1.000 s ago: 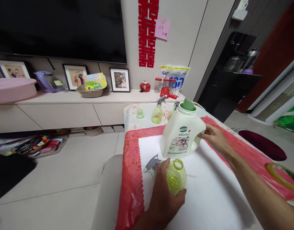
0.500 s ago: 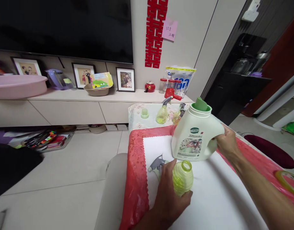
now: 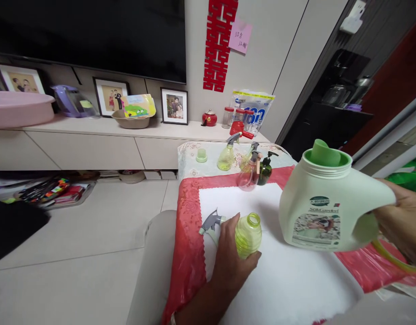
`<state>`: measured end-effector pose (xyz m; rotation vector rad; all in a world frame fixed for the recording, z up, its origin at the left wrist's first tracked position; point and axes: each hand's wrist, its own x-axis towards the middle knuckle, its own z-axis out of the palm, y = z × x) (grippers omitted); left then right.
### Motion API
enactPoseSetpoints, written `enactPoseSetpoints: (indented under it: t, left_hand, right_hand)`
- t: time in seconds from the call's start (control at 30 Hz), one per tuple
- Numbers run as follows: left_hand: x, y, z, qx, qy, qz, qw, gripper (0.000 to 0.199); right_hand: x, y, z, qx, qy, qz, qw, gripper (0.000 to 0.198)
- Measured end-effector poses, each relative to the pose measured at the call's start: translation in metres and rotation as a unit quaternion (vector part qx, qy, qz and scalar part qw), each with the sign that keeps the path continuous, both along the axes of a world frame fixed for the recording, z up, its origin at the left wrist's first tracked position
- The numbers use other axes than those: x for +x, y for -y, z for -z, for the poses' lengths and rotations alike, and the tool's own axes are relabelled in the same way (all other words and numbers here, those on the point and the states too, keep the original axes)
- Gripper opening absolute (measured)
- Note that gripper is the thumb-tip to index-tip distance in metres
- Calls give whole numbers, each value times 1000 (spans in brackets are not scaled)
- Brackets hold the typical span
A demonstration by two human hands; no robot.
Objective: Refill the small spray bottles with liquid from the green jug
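Note:
My left hand point(image 3: 233, 257) is wrapped round an open-necked yellow-green spray bottle point(image 3: 249, 234) on the white cloth point(image 3: 285, 280). Beside that hand lies a grey spray head point(image 3: 212, 222) with its trigger. At the right, my right hand point(image 3: 402, 212) grips the handle of a large pale green detergent jug point(image 3: 316, 203), partly hidden by the handle. The jug is upright and lifted, its cap off and a green pour spout point(image 3: 324, 153) showing in its mouth.
Behind stand a yellow-green spray bottle point(image 3: 225, 158), a pink spray bottle point(image 3: 249, 177) and a dark green pump bottle point(image 3: 265, 171). A light green cap point(image 3: 201, 155) rests at the table's far left. A tape roll point(image 3: 394, 259) lies at the right.
My right hand has brought the detergent jug to the right and closer, uncovering the bottles behind it. My left hand still holds the yellow-green bottle. The view has shifted slightly.

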<state>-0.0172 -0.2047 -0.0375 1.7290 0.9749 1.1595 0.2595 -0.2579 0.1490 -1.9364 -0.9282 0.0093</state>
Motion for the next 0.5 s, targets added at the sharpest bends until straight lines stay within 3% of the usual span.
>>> enactPoseSetpoints:
  t: [0.33, 0.5]
  left_hand:
    - [-4, -4, 3, 52, -21, -136, 989, 82]
    - [-3, -6, 7, 61, -18, -142, 988, 84]
  right_hand:
    - [-25, 20, -24, -167, -16, 17, 986, 50]
    - [-16, 19, -23, -210, 114, -56, 970, 48]
